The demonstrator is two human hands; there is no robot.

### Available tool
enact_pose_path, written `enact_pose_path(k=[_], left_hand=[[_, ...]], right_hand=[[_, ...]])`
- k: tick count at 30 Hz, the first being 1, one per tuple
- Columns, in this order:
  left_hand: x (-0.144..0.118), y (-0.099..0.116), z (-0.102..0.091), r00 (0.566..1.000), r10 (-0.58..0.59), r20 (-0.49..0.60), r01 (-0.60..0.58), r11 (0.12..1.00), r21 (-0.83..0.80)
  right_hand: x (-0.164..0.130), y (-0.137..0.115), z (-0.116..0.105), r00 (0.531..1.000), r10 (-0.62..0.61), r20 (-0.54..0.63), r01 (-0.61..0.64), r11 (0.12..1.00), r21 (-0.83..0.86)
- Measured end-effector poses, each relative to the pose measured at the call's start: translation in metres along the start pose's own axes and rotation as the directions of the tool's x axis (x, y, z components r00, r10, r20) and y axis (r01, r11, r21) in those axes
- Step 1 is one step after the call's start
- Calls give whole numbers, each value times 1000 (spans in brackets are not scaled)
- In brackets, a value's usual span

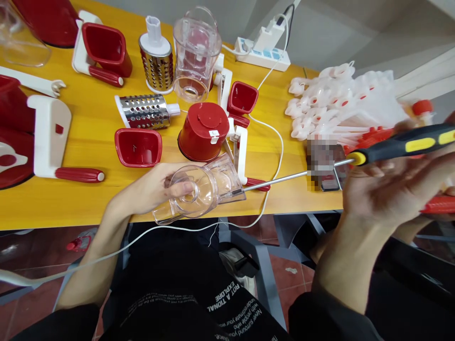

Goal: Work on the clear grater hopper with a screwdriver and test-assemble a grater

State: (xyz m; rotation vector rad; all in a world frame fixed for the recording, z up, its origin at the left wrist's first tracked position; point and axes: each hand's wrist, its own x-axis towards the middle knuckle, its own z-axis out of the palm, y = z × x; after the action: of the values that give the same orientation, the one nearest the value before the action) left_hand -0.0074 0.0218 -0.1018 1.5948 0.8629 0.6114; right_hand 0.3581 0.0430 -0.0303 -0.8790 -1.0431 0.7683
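Note:
My left hand [170,187] is closed on a clear plastic grater housing [204,192], its thumb on the round opening. The housing lies tilted at the table's front edge. My right hand [384,184] grips a screwdriver [401,145] with a black and yellow handle. Its long metal shaft runs left, and the tip sits inside the clear chute of the housing; what it touches there I cannot make out. Just behind the housing stand a red base [204,130] and a red pusher cup [138,148]. A white crank [241,154] with a red handle lies beside the chute.
Metal grater drums [156,66], another clear housing [195,61] and a power strip [263,54] stand further back. White plastic parts [330,102] are heaped at right near a phone [329,177]. A white cable [279,166] crosses the table. Another person sits at right.

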Motion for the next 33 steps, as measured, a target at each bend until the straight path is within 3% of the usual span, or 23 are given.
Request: enact_pose_path(k=[4, 11, 16, 19, 29, 33], left_hand=[[0, -2, -1, 1000, -3, 6, 3, 1000, 1], [-1, 2, 0, 999, -37, 0, 37, 999, 24], [-1, 4, 0, 999, -35, 0, 35, 999, 27], [-1, 5, 0, 999, -43, 10, 43, 999, 9], [-1, 3, 0, 999, -33, 11, 32, 999, 15], [-2, 2, 0, 1000, -22, 10, 22, 999, 25]], right_hand=[[-1, -3, -6, 1000, 8, 23, -8, 1000, 13], [1, 5, 6, 995, 10, -102, -8, 1000, 20], [-2, -3, 5, 1000, -13, 0, 13, 1000, 10], [2, -3, 0, 999, -43, -24, 45, 997, 59], [-3, -8, 11, 990, 5, -141, 10, 995, 101], [-10, -10, 9, 987, 83, -138, -73, 994, 77]])
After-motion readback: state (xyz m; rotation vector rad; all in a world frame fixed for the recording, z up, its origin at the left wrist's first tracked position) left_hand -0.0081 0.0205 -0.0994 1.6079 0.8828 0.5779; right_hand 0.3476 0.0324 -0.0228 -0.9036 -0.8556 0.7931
